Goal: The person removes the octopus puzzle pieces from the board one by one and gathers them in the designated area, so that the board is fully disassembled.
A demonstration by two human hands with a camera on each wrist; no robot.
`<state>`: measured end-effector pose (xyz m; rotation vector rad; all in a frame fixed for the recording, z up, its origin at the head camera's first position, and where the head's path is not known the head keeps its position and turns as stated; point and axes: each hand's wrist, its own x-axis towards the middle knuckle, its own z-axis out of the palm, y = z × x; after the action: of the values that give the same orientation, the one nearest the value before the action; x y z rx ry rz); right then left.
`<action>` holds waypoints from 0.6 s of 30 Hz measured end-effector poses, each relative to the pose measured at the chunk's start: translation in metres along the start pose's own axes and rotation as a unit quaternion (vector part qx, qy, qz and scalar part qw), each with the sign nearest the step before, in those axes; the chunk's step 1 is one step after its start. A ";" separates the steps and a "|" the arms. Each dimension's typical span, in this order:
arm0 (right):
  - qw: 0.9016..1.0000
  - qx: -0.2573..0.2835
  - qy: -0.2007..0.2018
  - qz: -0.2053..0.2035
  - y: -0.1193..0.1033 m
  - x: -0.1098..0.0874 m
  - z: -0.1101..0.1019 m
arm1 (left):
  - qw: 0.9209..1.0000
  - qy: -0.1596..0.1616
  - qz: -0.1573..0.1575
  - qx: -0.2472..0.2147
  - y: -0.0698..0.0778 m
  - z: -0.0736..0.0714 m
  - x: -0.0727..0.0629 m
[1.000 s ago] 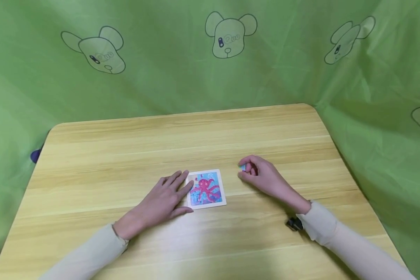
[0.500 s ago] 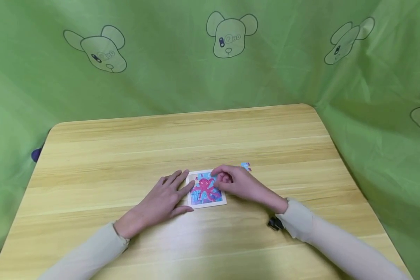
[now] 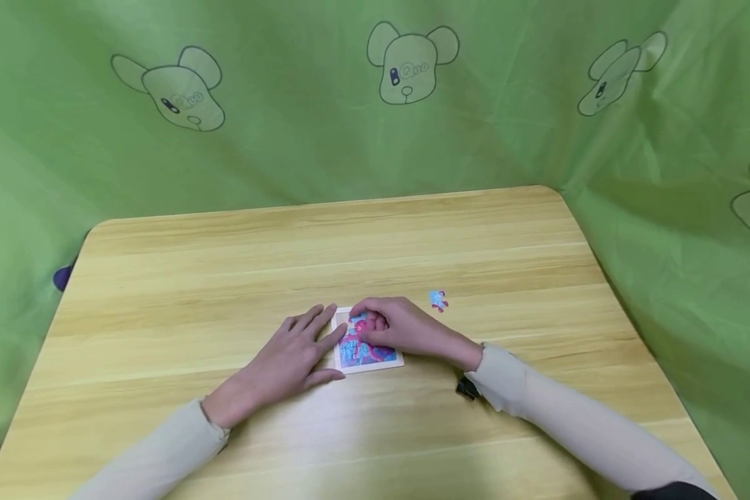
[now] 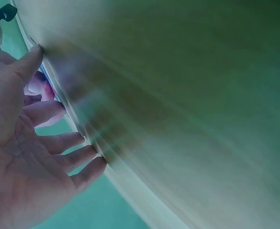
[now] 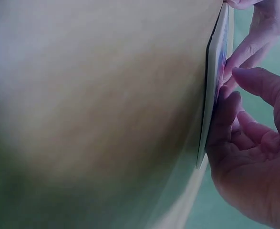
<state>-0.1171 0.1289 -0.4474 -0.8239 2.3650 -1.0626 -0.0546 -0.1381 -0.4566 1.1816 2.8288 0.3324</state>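
A small square jigsaw puzzle (image 3: 367, 357) with a pink octopus on blue lies in a white frame at mid-table. My left hand (image 3: 290, 357) rests along its left side with fingers spread, fingertips at the frame. My right hand (image 3: 400, 326) reaches over the puzzle's upper right part, and its bent fingers hide some of the picture. In the right wrist view the thumb and forefinger of the right hand (image 5: 254, 129) stand apart, with no piece visible between them. A loose puzzle piece (image 3: 438, 300), light blue with pinkish-red parts, lies on the table right of the frame.
The wood-grain table (image 3: 225, 278) extends around the puzzle. Green fabric (image 3: 300, 153) with printed animal heads hangs behind and to the sides. A black clip-like object (image 3: 467, 389) shows at the right cuff.
My right hand left the spot where the loose piece now lies in view and moved left over the puzzle, further toward its upper middle. My left hand stayed in place.
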 end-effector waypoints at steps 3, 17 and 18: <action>1.000 -0.015 -0.005 -0.004 -0.004 0.002 0.001 | 1.000 0.003 0.001 0.000 0.000 0.000 -0.001; 0.999 -0.021 0.014 0.020 -0.010 0.001 0.006 | 1.000 0.009 0.005 0.006 0.000 0.000 0.000; 0.999 -0.022 0.014 0.022 -0.009 0.002 0.006 | 1.000 0.009 0.005 0.006 0.000 0.000 0.000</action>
<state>-0.1116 0.1195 -0.4442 -0.7718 2.4264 -1.0154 -0.0543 -0.1383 -0.4565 1.2013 2.8449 0.3286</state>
